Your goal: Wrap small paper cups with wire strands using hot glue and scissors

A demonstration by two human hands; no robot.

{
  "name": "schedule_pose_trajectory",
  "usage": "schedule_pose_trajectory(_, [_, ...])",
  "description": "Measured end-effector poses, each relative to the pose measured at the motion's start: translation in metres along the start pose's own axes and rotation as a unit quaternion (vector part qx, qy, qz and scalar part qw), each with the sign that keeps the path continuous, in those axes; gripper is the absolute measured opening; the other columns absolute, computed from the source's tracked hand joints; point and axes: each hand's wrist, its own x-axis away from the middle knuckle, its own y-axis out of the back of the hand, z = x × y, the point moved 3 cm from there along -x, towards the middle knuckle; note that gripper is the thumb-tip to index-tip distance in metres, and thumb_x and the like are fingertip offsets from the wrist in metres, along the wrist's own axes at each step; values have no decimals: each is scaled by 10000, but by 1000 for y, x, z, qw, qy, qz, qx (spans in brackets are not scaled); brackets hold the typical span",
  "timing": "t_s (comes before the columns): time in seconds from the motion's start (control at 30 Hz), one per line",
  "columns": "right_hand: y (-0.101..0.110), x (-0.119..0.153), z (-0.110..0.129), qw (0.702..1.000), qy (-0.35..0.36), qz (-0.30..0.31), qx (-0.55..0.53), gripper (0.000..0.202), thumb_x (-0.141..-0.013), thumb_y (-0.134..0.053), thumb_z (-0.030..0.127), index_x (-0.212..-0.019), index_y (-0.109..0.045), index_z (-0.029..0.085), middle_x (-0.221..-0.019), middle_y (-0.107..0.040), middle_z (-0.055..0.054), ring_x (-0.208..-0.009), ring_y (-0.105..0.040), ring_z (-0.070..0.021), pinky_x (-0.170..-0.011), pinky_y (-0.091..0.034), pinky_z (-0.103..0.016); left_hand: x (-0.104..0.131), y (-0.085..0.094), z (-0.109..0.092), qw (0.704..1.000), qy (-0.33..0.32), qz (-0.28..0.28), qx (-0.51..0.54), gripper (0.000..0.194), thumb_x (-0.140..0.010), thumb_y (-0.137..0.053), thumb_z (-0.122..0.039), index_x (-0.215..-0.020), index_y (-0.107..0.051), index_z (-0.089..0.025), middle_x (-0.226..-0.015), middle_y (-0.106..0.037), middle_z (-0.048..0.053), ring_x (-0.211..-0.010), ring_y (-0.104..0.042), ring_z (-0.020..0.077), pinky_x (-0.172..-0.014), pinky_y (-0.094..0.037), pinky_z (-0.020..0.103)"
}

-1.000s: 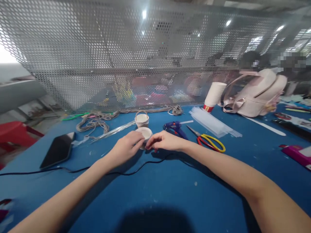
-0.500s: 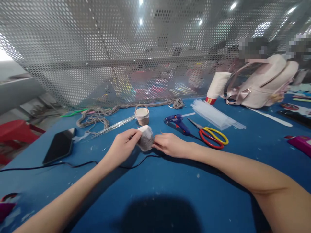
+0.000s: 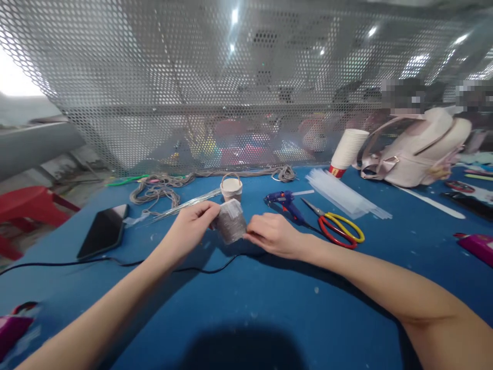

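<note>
My left hand (image 3: 194, 223) grips a small paper cup (image 3: 231, 225) by its rim side, thumb on top. The cup is tilted; grey-brown cord seems to cover most of its side, with a whitish patch near the top. My right hand (image 3: 273, 234) is closed in a pinch at the cup's lower right edge; what lies between its fingertips is too small to make out. Just behind stands a little basket-like cup (image 3: 231, 189) with a white upper part, brown lower part and a looped handle. A blue glue gun (image 3: 285, 204) lies right of it, a glue stick at its back.
Scissors (image 3: 339, 228) with red and yellow handles lie to the right, by clear glue sticks (image 3: 344, 195). Farther back are stacked paper cups (image 3: 348, 149) and a pale backpack (image 3: 419, 149). Left are a phone (image 3: 103, 231), grey cord (image 3: 154, 190) and a black cable (image 3: 208, 271).
The cup has turned so more of its cord-covered side faces me. My right hand has shifted slightly right and down. The whole view has tilted up a little.
</note>
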Motion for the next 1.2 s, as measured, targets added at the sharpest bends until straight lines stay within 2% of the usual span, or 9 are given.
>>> schedule_pose_trajectory(0.13, [3,0,-2,998,28,48,32,416,-1014,-278,311,-734,-547,162,-628,-557,-23,-550,-473,-133,-564,-327,-254,1,8,0,1000,-1,-29,-7,286,-731,-552,-434,-645,-666,-186,-648,-627,3,-664,-545,173,-621,-439,250])
schedule_pose_trajectory(0.33, [25,15,16,984,96,139,63,526,-980,-317,498,-691,-590,153,-638,-593,-39,-566,-484,-136,-595,-326,-278,9,20,8,999,36,-22,-23,305,-719,-541,-447,-674,-705,-195,-733,-703,28,-749,-602,218,-700,-466,280])
schedule_pose_trajectory(0.47, [53,37,-5,989,-105,100,-32,497,-982,-310,455,-669,-569,169,-647,-570,-18,-590,-496,-129,-594,-348,-255,15,19,12,998,37,-10,-57,322,-700,-550,-447,-820,-722,-203,-763,-715,22,-707,-605,214,-641,-465,278])
schedule_pose_trajectory(0.57, [65,58,-39,937,-347,44,-27,460,-909,-433,482,-568,-521,187,-538,-510,1,-527,-459,-140,-559,-333,-275,15,15,15,997,30,2,-73,317,-671,-567,-460,-792,-695,-196,-645,-663,1,-574,-554,180,-533,-423,257])
schedule_pose_trajectory(0.63, [68,64,-60,903,-429,-10,-13,341,-821,-565,479,-664,-585,178,-634,-581,-35,-608,-517,-177,-597,-369,-299,13,11,15,997,14,12,-77,286,-666,-562,-454,-721,-672,-196,-591,-623,-14,-516,-503,153,-500,-397,245])
schedule_pose_trajectory(0.73, [58,55,-81,901,-431,-29,-45,344,-727,-683,406,-964,-628,163,-960,-651,-92,-811,-595,-205,-701,-437,-304,10,5,13,995,-7,26,-93,266,-672,-550,-441,-665,-659,-198,-570,-602,-20,-510,-477,143,-495,-387,238])
schedule_pose_trajectory(0.8, [48,43,-88,904,-418,-25,-85,315,-705,-699,343,-966,-649,174,-1002,-657,-70,-834,-616,-186,-719,-459,-275,10,1,12,995,-19,36,-93,258,-686,-544,-429,-676,-664,-202,-642,-646,-8,-577,-530,160,-550,-424,243])
schedule_pose_trajectory(1.07, [26,33,-94,879,-442,-71,-168,77,-705,-590,234,-712,-618,162,-611,-620,-9,-554,-577,-153,-481,-418,-238,16,-5,20,994,-45,78,-66,249,-765,-501,-374,-766,-671,-191,-891,-713,43,-865,-626,210,-783,-474,284])
schedule_pose_trajectory(1.2, [51,33,-73,874,-434,-131,-178,286,-721,-588,284,-988,-614,187,-771,-672,-20,-641,-610,-164,-514,-444,-239,18,-2,24,993,-31,65,-97,285,-769,-513,-410,-834,-676,-185,-804,-696,27,-707,-600,178,-665,-474,269])
